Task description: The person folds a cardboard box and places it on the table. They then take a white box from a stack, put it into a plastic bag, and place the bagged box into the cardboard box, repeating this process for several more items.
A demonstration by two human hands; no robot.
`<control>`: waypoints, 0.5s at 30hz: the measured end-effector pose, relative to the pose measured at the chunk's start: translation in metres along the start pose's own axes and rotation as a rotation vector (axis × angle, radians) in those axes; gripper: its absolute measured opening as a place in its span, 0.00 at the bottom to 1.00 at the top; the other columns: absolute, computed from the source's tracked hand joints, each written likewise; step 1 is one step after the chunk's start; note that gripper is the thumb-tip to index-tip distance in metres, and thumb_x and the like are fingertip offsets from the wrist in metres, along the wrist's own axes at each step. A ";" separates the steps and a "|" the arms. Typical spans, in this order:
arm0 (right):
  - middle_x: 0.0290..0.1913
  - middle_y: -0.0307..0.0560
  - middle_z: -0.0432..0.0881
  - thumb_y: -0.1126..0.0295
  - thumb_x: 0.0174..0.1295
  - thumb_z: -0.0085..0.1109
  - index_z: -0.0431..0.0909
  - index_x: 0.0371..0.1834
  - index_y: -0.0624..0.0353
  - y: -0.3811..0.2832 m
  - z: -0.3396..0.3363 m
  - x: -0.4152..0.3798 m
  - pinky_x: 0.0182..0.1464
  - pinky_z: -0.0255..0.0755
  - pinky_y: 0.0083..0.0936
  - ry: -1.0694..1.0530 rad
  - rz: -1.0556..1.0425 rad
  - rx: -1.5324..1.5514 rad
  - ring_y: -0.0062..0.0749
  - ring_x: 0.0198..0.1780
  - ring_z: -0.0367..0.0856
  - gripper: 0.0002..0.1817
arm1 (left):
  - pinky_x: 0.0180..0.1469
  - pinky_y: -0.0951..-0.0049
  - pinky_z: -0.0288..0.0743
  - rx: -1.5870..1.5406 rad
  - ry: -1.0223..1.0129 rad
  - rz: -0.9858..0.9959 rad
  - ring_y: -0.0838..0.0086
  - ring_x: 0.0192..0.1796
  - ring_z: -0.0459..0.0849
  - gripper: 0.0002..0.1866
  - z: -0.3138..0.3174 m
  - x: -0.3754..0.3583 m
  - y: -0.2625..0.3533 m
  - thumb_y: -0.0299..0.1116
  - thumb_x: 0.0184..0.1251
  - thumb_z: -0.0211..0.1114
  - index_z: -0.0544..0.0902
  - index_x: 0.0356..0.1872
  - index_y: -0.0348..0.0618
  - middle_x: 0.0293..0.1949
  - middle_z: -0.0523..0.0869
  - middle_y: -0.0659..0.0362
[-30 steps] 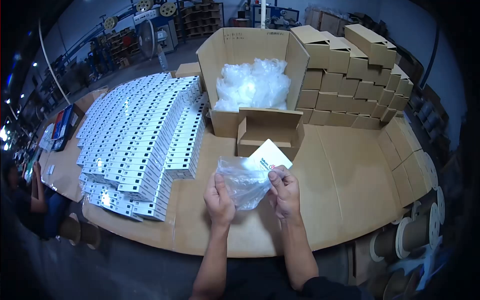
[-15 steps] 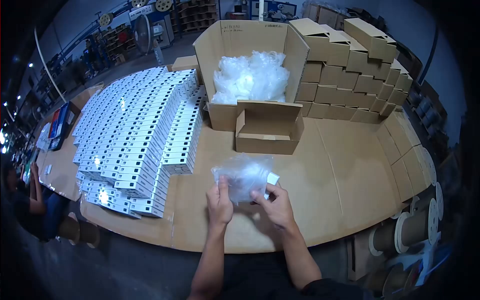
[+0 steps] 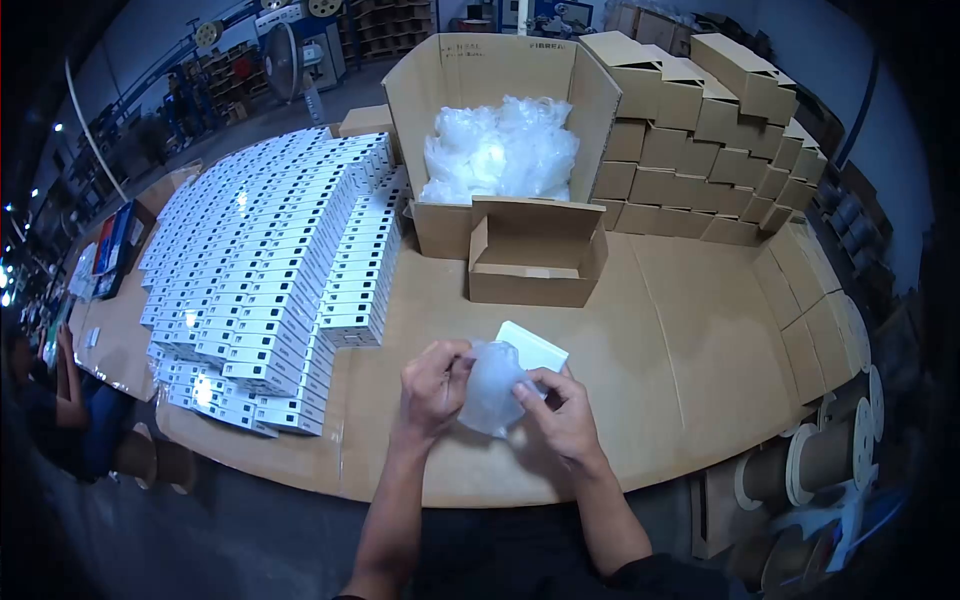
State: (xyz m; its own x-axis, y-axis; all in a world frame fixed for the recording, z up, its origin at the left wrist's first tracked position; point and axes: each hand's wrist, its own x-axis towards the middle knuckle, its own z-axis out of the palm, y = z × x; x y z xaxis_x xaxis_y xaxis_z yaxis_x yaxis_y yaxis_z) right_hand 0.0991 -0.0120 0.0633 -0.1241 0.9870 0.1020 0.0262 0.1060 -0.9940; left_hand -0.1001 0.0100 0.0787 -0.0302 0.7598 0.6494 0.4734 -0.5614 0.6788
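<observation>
A clear plastic bag (image 3: 492, 390) hangs between my two hands above the front of the table. My left hand (image 3: 432, 392) is closed, pinching the bag's left edge. With thumb and fingers, my right hand (image 3: 565, 418) grips the bag's right side. Just beyond those right fingers is a flat white box (image 3: 535, 348), tilted, its lower part hidden behind the bag and hand. Whether the right fingers also hold this box is hard to see.
Left of my hands rise stacked white boxes (image 3: 250, 270). An open small carton (image 3: 535, 285) stands ahead, before a large carton (image 3: 400, 100) of plastic bags (image 3: 500, 150). Brown cartons (image 3: 690, 150) are piled at right. Spools (image 3: 835, 455) sit beyond the right edge; a person (image 3: 65, 400) is far left.
The bag has turned from spread flat to a narrower, upright shape. My left hand has rolled over into a pinch, and more of the white box shows beyond the right hand.
</observation>
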 end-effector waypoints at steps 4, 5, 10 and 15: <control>0.45 0.36 0.75 0.70 0.71 0.69 0.85 0.41 0.63 -0.005 -0.007 -0.001 0.48 0.70 0.16 0.026 0.111 0.337 0.16 0.43 0.72 0.07 | 0.25 0.70 0.71 -0.099 -0.049 -0.127 0.73 0.19 0.80 0.09 -0.011 0.009 -0.003 0.31 0.78 0.65 0.83 0.35 0.38 0.20 0.81 0.56; 0.43 0.35 0.76 0.72 0.71 0.69 0.83 0.42 0.62 -0.004 -0.010 -0.001 0.48 0.70 0.17 -0.003 0.117 0.440 0.16 0.43 0.73 0.06 | 0.24 0.73 0.69 -0.165 -0.095 -0.230 0.79 0.20 0.79 0.11 -0.013 0.010 -0.003 0.32 0.79 0.65 0.83 0.34 0.37 0.19 0.81 0.58; 0.45 0.36 0.78 0.73 0.67 0.73 0.82 0.46 0.63 0.009 -0.021 0.001 0.51 0.72 0.19 -0.063 0.105 0.499 0.17 0.46 0.74 0.10 | 0.20 0.77 0.64 -0.191 -0.121 -0.174 0.84 0.16 0.75 0.14 -0.018 0.018 0.000 0.34 0.80 0.64 0.83 0.32 0.36 0.17 0.79 0.63; 0.52 0.42 0.76 0.72 0.68 0.72 0.84 0.51 0.67 0.004 -0.026 0.000 0.57 0.72 0.24 -0.158 0.120 0.271 0.25 0.53 0.75 0.13 | 0.22 0.77 0.69 -0.266 -0.213 -0.203 0.84 0.19 0.79 0.15 -0.019 0.022 0.001 0.38 0.80 0.65 0.85 0.36 0.35 0.19 0.83 0.62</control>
State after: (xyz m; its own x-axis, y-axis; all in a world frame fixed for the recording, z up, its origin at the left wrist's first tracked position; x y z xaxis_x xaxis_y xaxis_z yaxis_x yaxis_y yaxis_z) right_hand 0.1251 -0.0081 0.0609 -0.2889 0.9573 -0.0030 -0.2119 -0.0670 -0.9750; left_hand -0.1173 0.0200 0.0998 0.0970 0.8996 0.4257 0.2308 -0.4364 0.8696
